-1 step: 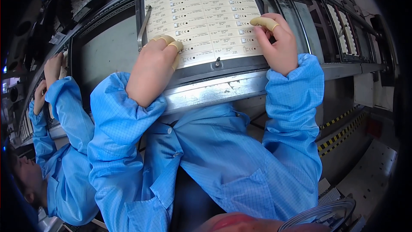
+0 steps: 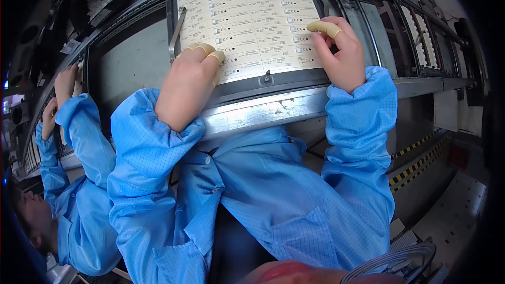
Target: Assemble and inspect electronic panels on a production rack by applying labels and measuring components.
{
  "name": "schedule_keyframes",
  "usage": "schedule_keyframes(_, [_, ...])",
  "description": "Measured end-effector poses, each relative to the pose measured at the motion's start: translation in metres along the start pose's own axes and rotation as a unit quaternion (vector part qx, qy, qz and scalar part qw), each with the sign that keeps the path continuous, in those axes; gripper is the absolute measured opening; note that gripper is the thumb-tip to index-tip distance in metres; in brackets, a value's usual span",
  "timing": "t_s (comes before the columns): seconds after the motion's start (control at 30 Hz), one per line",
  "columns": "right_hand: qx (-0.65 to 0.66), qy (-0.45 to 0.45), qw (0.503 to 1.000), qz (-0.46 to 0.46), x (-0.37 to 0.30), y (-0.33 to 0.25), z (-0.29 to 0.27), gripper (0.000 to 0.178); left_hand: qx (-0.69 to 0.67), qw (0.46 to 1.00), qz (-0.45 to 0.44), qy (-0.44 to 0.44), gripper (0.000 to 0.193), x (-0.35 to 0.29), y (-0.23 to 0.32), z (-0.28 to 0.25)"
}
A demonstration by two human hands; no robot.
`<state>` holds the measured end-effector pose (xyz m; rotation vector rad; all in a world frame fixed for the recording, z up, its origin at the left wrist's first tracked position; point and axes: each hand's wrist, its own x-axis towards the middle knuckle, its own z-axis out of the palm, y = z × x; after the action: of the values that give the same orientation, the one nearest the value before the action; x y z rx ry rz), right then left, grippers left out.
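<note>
A cream-white panel [image 2: 244, 31] of many printed strips lies in a dark frame [image 2: 231, 92]. Two columns of small white parts [image 2: 291, 20] sit on it. My left hand [image 2: 184, 87], with pale yellow finger cots on its fingers, rests at the panel's near left corner. Its fingers are curled, and their tips are partly hidden. At the panel's right edge, my right hand [image 2: 343, 51] has thumb and cot-covered index finger brought together beside one white part. Anything between those fingertips is too small to make out. A thin metal bar [image 2: 178, 34] lies along the panel's left edge.
A metal rail [image 2: 263, 109] runs along the near side, with a black clip [image 2: 267, 76] on the frame. Conveyor track [image 2: 371, 29] continues to the right. At the left, a co-worker's hand [image 2: 65, 83] and blue sleeve [image 2: 84, 126] are close by.
</note>
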<state>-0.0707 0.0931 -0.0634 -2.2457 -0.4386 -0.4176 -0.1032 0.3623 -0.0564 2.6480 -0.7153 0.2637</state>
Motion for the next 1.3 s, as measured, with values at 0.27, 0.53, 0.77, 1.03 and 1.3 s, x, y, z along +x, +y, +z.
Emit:
schedule_keyframes(0.27, [0.007,-0.007,1.000,-0.001,0.003,0.001,-0.001,0.011,0.121,0.988,0.087,-0.030,0.017,0.008,0.008,0.001])
schedule_keyframes(0.53, [0.005,0.001,1.000,-0.008,0.001,0.000,-0.001,0.010,0.030,0.990,0.057,-0.124,0.013,0.013,-0.006,-0.023])
schedule_keyframes(0.77, [-0.009,0.009,1.000,-0.011,-0.004,-0.006,-0.006,0.009,-0.228,0.954,-0.156,0.119,0.019,0.049,-0.090,-0.098])
schedule_keyframes(1.03, [-0.017,-0.005,1.000,0.005,0.002,-0.012,-0.005,0.009,0.108,0.955,-0.202,0.190,0.033,0.074,-0.254,-0.095])
schedule_keyframes(1.3, [-0.016,-0.013,1.000,0.018,0.002,-0.008,-0.003,0.009,0.216,0.949,-0.227,-0.032,0.029,0.114,-0.276,-0.088])
